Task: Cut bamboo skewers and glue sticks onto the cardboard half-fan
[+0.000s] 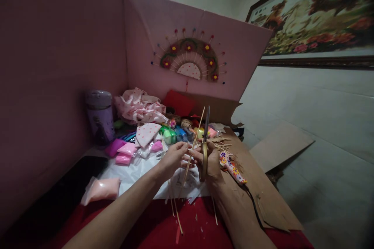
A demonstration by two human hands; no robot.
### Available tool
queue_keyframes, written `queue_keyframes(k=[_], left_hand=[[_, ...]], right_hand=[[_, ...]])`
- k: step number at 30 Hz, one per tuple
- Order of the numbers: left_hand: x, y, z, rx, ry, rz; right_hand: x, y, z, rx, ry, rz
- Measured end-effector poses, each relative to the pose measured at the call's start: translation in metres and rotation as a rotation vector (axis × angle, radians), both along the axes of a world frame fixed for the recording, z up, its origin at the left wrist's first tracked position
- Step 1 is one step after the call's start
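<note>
My left hand is closed with its fingertips pinching a thin wooden stick, which slants up and to the right in front of me. My right hand grips a pair of scissors with gold-coloured handles, the dark blades pointing up and looking closed together. The right fingertips also meet the stick near the left fingers. More loose sticks lie below my hands, across the white sheet and the red cloth.
Pink clay packets and a peach packet lie left, near a purple tumbler. Behind are crumpled dotted fabric and coloured clay. A flower-patterned glue gun with a cord rests on cardboard. A decorated fan is pinned behind.
</note>
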State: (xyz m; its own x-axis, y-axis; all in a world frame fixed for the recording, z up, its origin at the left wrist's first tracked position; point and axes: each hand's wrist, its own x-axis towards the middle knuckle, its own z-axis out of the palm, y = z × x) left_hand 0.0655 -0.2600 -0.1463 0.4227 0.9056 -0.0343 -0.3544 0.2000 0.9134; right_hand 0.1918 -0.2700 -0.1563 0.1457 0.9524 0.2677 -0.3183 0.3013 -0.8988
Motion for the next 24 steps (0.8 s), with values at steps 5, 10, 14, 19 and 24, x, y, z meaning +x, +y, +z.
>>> queue_keyframes(k=[5,10,14,19,24], left_hand=[[0.008,-0.010,0.000,-0.065,-0.108,-0.040],[0.020,-0.015,0.000,-0.085,-0.110,0.099],[0.026,-0.017,0.005,-0.079,-0.063,0.211],[0.016,-0.013,0.021,0.014,0.021,0.313],[-0.014,-0.003,0.043,0.215,0.124,0.496]], right_hand=[[-0.002,0.001,-0.003,-0.020,0.055,0.027],[-0.003,0.002,-0.008,0.006,0.065,0.011],[-0.007,-0.002,-0.005,-0.004,0.045,-0.038],[-0.010,-0.007,0.004,0.083,-0.014,-0.123],[-0.008,-0.005,0.007,0.063,-0.018,-0.129]])
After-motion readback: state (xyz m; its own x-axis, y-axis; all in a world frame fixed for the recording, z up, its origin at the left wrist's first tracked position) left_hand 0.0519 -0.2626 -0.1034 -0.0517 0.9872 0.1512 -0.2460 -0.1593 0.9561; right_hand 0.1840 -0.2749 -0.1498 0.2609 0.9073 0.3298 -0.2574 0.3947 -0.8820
